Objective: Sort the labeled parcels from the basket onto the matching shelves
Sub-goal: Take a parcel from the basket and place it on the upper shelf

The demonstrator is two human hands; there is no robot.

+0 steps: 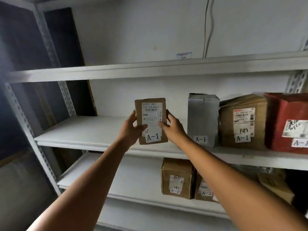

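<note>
The left hand and right hand clamp a flat brown parcel marked A-1 upright at the middle shelf, probably resting on it. To its right stand a grey box, brown box and red box, all A-1. Two A-2 parcels sit below; the basket is unseen.
</note>
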